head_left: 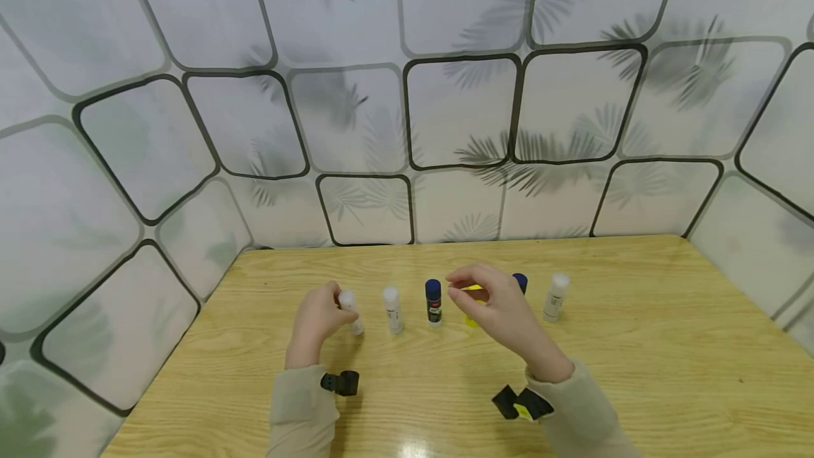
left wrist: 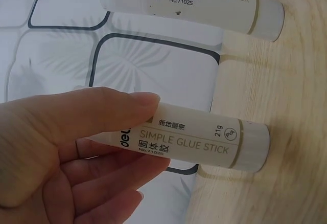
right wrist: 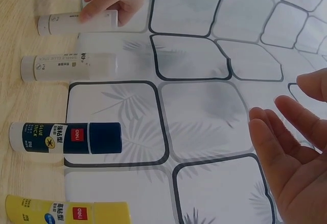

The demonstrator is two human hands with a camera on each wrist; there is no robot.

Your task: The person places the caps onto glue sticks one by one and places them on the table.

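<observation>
My left hand point(head_left: 320, 315) pinches a white glue stick point(left wrist: 196, 139) between thumb and fingers, at the left end of a row. The stick stands upright with its base on or close over the table. Right beside it is a second white glue stick point(head_left: 393, 311). My right hand point(head_left: 505, 308) hovers over the row with relaxed, slightly bent fingers and nothing between them. It is nearest a yellow glue stick point(right wrist: 66, 211), which it partly hides in the head view. A dark blue glue stick point(right wrist: 66, 137) stands just left of that hand.
Behind the right hand, another blue-capped stick point(head_left: 520, 282) shows only its top. One more white glue stick point(head_left: 556, 297) ends the row on the right. The wooden table point(head_left: 661, 345) meets a patterned cloth backdrop point(head_left: 458, 112) at its back edge.
</observation>
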